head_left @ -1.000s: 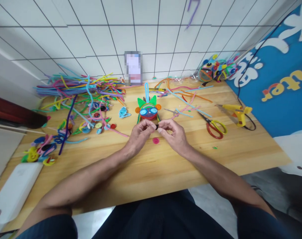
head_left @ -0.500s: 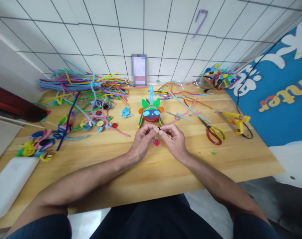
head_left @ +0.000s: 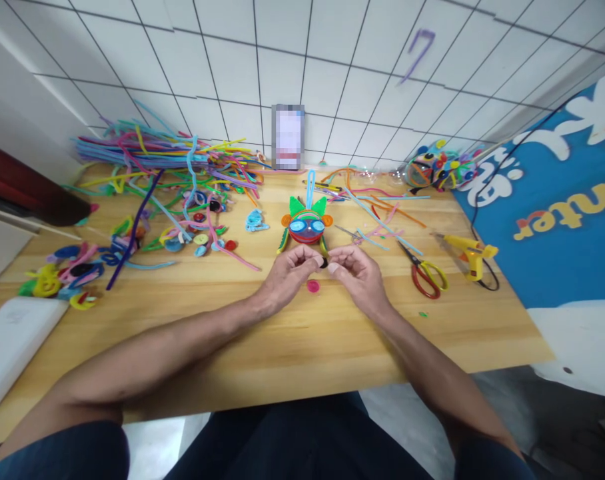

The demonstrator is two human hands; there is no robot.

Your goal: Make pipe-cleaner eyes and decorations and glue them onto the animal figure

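Note:
My left hand is closed in a pinch on a small black piece, too small to name surely. My right hand faces it from the other side, its thumb and fingertips pinched at the piece's right edge. Just behind my fingers stands a colourful craft figure, with green leaf shapes on top, blue oval eyes, orange discs at the sides and a blue loop above. Its lower edge is partly hidden by my hands. A pink button lies on the table below my fingers.
Red-and-yellow scissors and a yellow glue gun lie to the right. Pipe cleaners and buttons are heaped at the left. A phone leans on the tiled wall. A white box sits at the left edge.
My fingertips have drawn slightly apart, and more of the black piece shows between them. The whole view has shifted a little as the head moved.

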